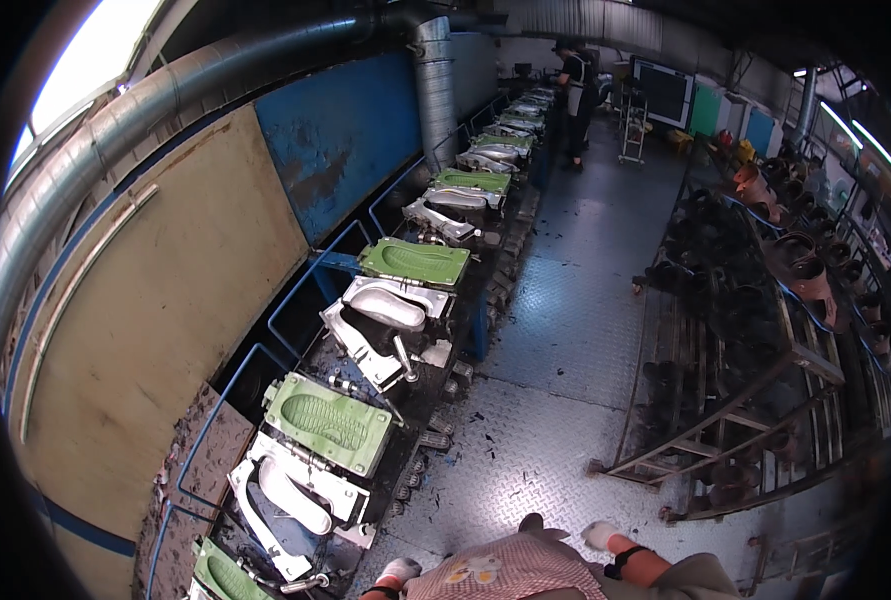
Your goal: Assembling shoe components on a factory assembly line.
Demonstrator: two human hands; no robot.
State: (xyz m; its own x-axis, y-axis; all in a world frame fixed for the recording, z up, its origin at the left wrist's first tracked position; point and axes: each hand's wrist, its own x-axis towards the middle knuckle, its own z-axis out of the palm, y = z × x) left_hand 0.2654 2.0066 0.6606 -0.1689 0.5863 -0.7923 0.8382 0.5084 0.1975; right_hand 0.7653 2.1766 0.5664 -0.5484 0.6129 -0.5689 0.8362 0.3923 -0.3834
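My right hand (597,535), in a pale glove, hangs over the metal floor to the right of my checked apron (505,572). Its fingers look curled in, and nothing shows in them. Low at the apron's left edge is my left hand (401,570), also gloved and partly hidden, so its fingers cannot be made out. Nearest to it is a hinged sole mould on the bench: a green plate (327,425) with a sole-shaped hollow lies tipped back, beside a silver frame and a silver sole-shaped block (293,497). Neither hand touches the mould.
Several similar moulds (415,262) line the long bench leading away on the left, behind blue rails (197,440). A rack (725,420) of dark and brown footwear stands right. Between them runs a textured metal floor (565,330) with dark scraps. A person (575,90) stands at the far end.
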